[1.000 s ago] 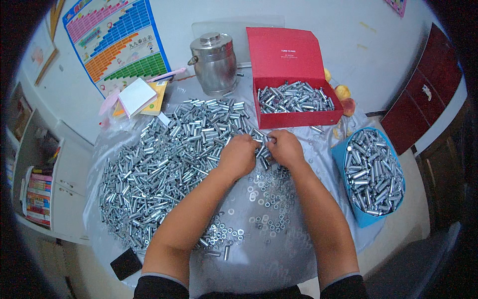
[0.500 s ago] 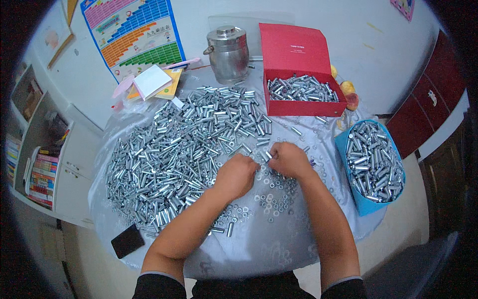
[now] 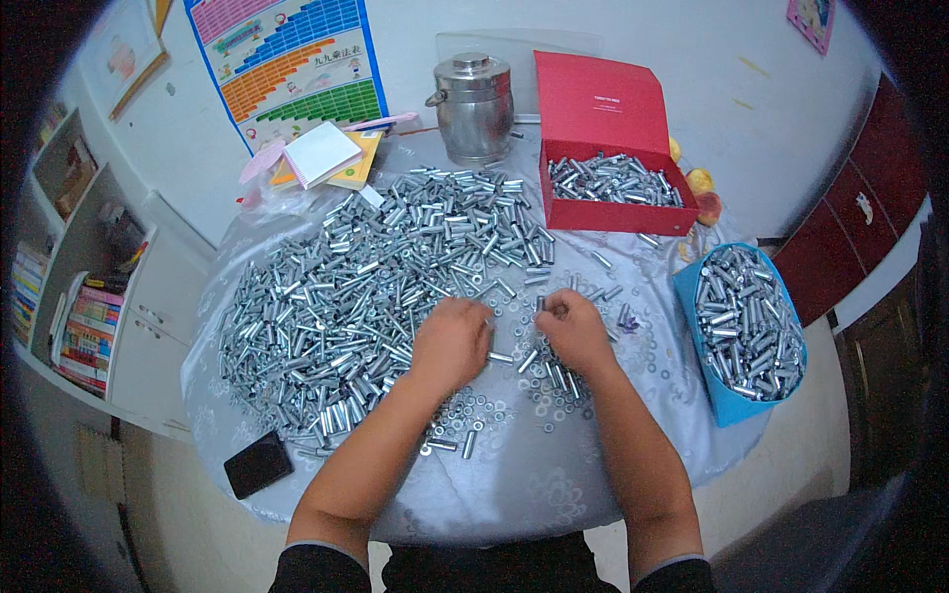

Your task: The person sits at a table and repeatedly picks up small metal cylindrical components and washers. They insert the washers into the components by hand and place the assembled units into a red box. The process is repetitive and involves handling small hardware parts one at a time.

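Beside the right edge of a broad heap of shiny metal sleeves and bolts [image 3: 336, 306], my left hand [image 3: 453, 341] is closed with its fingers curled down; whatever is in them is hidden. My right hand [image 3: 575, 334] pinches a small metal sleeve [image 3: 541, 303] between thumb and fingers, a short gap away from the left. Under and around the right hand lie several loose sleeves and small washers [image 3: 550, 395]. More washers [image 3: 474, 407] are scattered near my left forearm, with a couple of sleeves [image 3: 469, 444] close by.
A red open-lidded box [image 3: 618, 217] full of metal pieces stands at the back right. To the right is a blue bin [image 3: 736, 403], also filled. A lidded metal pot [image 3: 474, 114], notebooks [image 3: 322, 155] and a black phone-like slab [image 3: 258, 465] share the cloth-covered table [image 3: 474, 509].
My left hand has moved left, toward the heap, widening the gap between my hands. The right hand has lowered slightly. Sleeves show between and below the hands. The whole view has shifted a little.
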A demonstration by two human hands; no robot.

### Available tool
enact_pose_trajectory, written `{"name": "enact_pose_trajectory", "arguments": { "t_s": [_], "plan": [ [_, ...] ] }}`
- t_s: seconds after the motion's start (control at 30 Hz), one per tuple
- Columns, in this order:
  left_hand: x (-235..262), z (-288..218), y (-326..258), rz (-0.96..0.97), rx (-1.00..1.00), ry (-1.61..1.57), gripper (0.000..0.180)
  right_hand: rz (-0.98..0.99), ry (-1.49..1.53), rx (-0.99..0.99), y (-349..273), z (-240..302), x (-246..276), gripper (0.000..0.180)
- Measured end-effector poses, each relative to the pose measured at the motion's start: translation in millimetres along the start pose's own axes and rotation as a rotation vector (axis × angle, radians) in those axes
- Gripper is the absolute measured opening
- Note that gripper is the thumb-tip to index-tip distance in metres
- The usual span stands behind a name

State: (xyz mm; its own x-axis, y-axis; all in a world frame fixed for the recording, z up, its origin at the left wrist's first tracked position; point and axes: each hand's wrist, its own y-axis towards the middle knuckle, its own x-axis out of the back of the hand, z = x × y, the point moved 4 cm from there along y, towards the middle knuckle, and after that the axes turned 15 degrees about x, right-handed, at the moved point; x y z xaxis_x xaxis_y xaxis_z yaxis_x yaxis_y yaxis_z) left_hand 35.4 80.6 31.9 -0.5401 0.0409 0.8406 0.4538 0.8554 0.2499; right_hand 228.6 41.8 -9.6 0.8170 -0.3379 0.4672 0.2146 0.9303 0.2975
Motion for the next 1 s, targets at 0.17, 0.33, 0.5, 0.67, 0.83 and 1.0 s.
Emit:
{"name": "enact_pose_trajectory", "arguments": {
  "t_s": [0.17, 0.33, 0.5, 0.67, 0.83, 1.0],
  "plan": [
    [0, 19, 34, -0.157, 0.032, 0.12, 0.038, -0.186, -0.165, 0.203, 52, 1, 6, 0.023],
    [3, 21, 77, -0.194, 0.059, 0.217, 0.055, -0.114, -0.168, 0.369, 113, -34, -13, 0.021],
    [-8, 35, 112, -0.046, 0.025, 0.388, 0.066, 0.027, -0.165, 0.398, 138, -34, -41, 0.02],
    [-11, 28, 103, -0.011, 0.024, 0.298, 0.057, 0.137, -0.111, 0.48, 124, -27, -47, 0.017],
    [-21, 19, 74, -0.08, -0.082, 0.148, 0.044, 0.297, -0.176, 0.553, 85, -5, -37, 0.018],
    [-20, 5, 41, 0.014, -0.109, 0.082, 0.038, 0.331, -0.1, 0.56, 51, -1, -23, 0.017]
  ]
}}
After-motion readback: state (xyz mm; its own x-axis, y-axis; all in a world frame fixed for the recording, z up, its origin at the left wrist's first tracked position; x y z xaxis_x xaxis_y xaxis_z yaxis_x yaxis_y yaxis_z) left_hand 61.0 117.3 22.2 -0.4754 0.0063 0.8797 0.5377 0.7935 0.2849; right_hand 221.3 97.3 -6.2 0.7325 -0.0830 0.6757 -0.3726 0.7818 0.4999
